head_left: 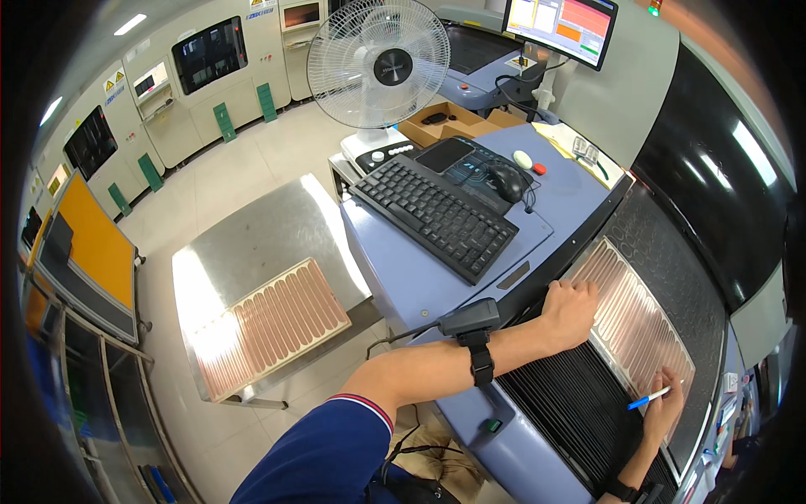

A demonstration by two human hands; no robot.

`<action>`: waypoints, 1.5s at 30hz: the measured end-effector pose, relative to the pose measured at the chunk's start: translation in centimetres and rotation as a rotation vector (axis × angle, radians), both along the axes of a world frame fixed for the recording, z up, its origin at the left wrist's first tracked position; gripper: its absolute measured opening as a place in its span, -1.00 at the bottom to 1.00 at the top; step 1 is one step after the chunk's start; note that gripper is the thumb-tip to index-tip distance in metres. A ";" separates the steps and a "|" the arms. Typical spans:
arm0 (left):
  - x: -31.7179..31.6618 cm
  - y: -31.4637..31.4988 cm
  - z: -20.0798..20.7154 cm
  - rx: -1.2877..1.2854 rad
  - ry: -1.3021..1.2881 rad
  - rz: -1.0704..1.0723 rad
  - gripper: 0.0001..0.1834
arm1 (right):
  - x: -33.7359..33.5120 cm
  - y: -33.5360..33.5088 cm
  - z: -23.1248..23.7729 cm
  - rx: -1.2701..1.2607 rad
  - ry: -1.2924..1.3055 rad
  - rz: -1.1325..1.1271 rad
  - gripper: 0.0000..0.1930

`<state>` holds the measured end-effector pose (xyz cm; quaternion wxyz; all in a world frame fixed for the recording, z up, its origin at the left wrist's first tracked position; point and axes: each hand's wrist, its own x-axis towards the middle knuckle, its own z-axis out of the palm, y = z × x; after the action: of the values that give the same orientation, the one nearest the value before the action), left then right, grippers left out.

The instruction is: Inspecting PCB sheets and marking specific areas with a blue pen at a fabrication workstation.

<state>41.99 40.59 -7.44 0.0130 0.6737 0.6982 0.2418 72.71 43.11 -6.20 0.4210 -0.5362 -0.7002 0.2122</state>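
Note:
A flat panel with copper-coloured serpentine strips (625, 307) lies on the dark bed of the machine at the right. My left hand (571, 315) is at its left edge, fingers curled and closed on that edge; the fingertips are partly hidden. A blue and white pen (649, 398) is held in my right hand (666, 412), whose fingers rest over the panel's near right part. The pen lies sideways across the fingers. A second copper-striped panel (273, 323) lies on the metal table at the left.
Beside the bed, a blue console (378, 273) carries a keyboard (437, 214), a mouse (508, 181) and a white fan (378, 67). Black bellows (558, 407) run along the bed's near side. A monitor (567, 25) stands behind. The metal table (252, 227) is at the left.

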 end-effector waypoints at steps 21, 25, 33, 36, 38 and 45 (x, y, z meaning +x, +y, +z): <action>-4.1 -21.2 1.5 0.342 -0.941 -0.239 -0.84 | -2.0 -21.7 3.0 0.081 0.577 0.069 -0.34; -10.2 -24.9 -10.2 0.430 -0.884 -0.288 -0.59 | 2.5 -21.0 -2.3 0.096 0.718 -0.097 -0.22; -11.6 -24.2 -8.1 0.401 -0.936 0.091 -0.25 | 0.4 -19.2 -1.5 -0.163 0.514 -0.098 -0.74; -13.3 -23.2 -10.7 0.623 -1.033 -0.026 -0.43 | 0.2 -19.1 -0.2 -0.145 0.446 -0.130 -0.79; -13.3 -23.0 -10.9 0.731 -0.962 -0.053 -0.57 | 0.1 -18.9 0.2 -0.115 0.356 -0.071 -0.81; -14.9 -23.9 -11.5 0.670 -0.946 0.054 -0.57 | -0.3 -18.4 -0.5 -0.048 0.292 0.004 -0.86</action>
<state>27.04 16.66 -18.91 0.1036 0.4417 0.5186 0.7248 72.39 24.69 -6.66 0.5051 -0.5081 -0.6272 0.3054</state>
